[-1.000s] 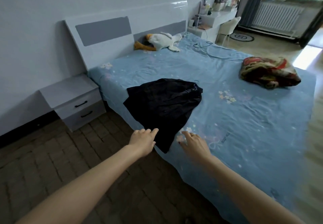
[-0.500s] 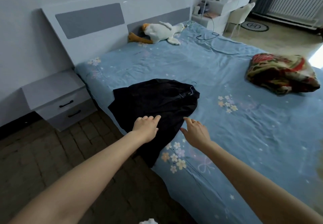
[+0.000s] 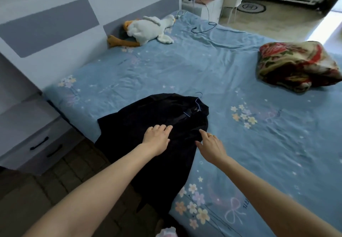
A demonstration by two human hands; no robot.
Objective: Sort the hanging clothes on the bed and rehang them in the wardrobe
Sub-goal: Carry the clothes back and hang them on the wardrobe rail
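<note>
Hands [image 3: 183, 143] spread flat, soft black garment [image 3: 153, 118], thin blue hanger [image 3: 197, 102]

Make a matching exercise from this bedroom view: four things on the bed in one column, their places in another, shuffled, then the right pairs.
Things:
1. black garment
2. plush goose
3. floral blanket
4. black cable

Places:
A. bundled on the right side of the bed
B. by the headboard
C. hanging over the near edge, under both hands
D. looped at the far corner

Pairs: 1-C, 2-B, 3-A, 4-D
</note>
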